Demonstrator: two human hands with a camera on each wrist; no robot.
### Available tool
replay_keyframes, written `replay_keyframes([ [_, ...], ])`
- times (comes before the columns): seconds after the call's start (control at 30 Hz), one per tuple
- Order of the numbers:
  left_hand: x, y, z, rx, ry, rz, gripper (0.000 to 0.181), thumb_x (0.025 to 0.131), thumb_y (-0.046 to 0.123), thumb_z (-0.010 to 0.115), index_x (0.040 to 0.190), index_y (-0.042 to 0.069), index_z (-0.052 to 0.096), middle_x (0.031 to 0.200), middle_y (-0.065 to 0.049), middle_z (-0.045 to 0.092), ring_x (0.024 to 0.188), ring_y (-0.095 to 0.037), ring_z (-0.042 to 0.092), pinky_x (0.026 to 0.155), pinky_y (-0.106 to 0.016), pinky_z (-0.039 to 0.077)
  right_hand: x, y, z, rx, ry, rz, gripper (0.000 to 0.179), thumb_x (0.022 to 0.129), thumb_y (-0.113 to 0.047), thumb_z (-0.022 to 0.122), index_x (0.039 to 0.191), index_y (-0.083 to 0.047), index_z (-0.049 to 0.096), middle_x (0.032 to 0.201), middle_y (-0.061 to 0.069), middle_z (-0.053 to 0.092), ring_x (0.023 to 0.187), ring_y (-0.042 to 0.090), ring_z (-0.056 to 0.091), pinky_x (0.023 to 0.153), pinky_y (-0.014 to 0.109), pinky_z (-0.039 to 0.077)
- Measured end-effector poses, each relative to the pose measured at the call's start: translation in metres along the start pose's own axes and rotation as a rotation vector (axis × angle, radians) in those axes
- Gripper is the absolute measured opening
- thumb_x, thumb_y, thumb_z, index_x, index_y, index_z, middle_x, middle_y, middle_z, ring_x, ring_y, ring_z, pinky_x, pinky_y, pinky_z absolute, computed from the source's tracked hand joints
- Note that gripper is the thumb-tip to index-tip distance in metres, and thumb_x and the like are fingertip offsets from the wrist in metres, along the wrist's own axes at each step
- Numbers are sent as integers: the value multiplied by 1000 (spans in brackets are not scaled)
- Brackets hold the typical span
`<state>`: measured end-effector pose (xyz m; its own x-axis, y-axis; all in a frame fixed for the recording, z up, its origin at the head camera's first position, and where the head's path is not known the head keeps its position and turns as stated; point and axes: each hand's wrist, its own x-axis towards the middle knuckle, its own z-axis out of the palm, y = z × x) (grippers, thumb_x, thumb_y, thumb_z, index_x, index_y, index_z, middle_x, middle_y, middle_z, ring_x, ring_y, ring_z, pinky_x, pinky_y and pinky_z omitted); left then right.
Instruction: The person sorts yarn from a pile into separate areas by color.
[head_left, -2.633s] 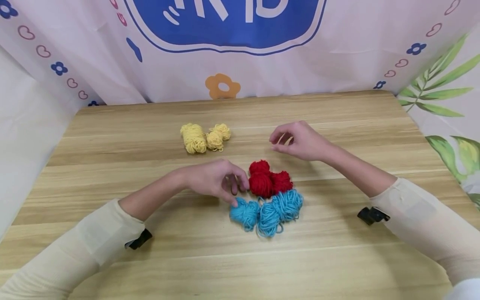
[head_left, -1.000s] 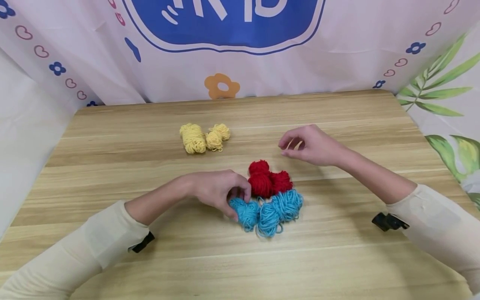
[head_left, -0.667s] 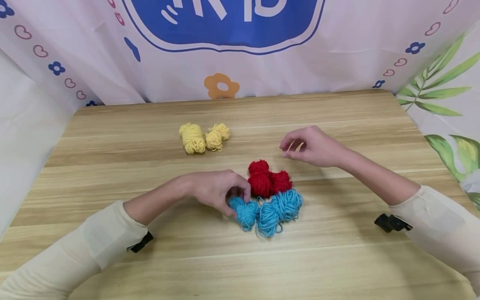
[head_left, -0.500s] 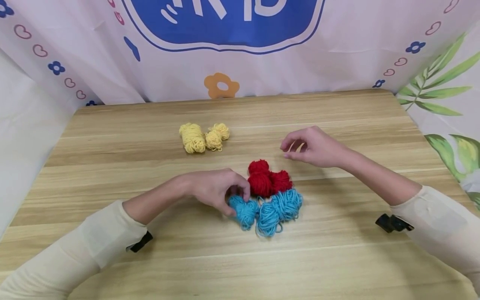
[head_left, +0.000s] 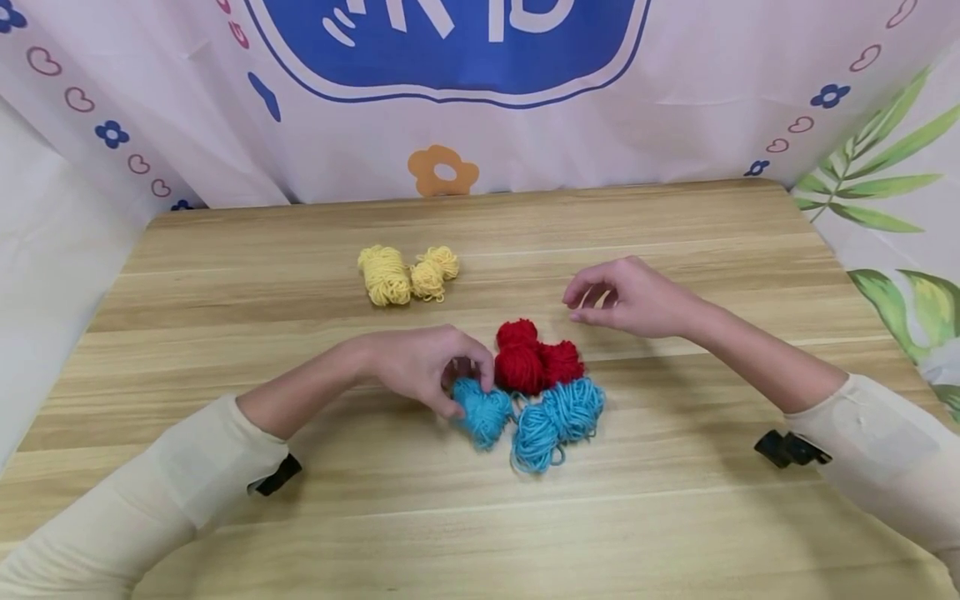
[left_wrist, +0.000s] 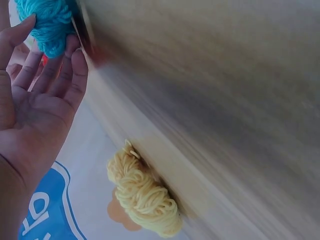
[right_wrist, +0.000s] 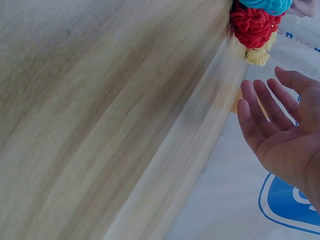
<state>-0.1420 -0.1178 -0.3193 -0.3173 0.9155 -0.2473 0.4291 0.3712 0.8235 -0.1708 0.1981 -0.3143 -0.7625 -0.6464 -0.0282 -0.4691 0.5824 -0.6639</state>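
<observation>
In the head view my left hand [head_left: 423,362] pinches a small blue skein of yarn [head_left: 483,414] between thumb and fingers. The left wrist view has the same blue skein [left_wrist: 47,22] at the fingertips of the left hand [left_wrist: 42,105]. Just right of it lies a larger blue yarn bundle [head_left: 558,421]. Behind that sit red yarn skeins [head_left: 521,367], close to the left fingertips. My right hand [head_left: 630,296] hovers beyond and to the right of the red yarn, fingers loosely bent, holding nothing; the right wrist view shows its bare palm [right_wrist: 287,150].
Two yellow yarn skeins [head_left: 386,275] lie farther back on the wooden table [head_left: 450,533], left of centre. A printed cloth [head_left: 600,142] hangs behind the table's far edge. Black wrist cameras [head_left: 791,448] stick out from both sleeves.
My left hand has closed on the small blue skein and shifted it slightly back and left, away from the larger blue bundle. The right hand has drawn a little to the right.
</observation>
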Motion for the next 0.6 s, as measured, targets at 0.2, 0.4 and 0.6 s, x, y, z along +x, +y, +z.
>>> replay_keyframes([
  [0.2,-4,-2,-5,-22,28,2,28,83,1,83,107,6,69,102,2,67,90,-16,59,76,-34,57,-1,1,0,3,-1,-4,17,92,-4,77,109,0,76,102,6,76,92,21,72,81,41,61],
  [0.4,-6,-5,-7,-35,49,3,29,83,1,83,108,5,69,104,0,68,90,-17,59,74,-33,56,-1,2,0,9,-8,-13,16,93,-5,77,108,-1,76,101,5,75,92,20,72,80,38,61],
  [0.6,-7,-6,-8,-55,62,0,30,83,0,82,109,4,69,104,-1,67,89,-17,59,76,-34,56,-3,3,1,37,-21,-23,14,93,-3,76,107,0,75,100,5,75,91,19,72,79,34,61],
])
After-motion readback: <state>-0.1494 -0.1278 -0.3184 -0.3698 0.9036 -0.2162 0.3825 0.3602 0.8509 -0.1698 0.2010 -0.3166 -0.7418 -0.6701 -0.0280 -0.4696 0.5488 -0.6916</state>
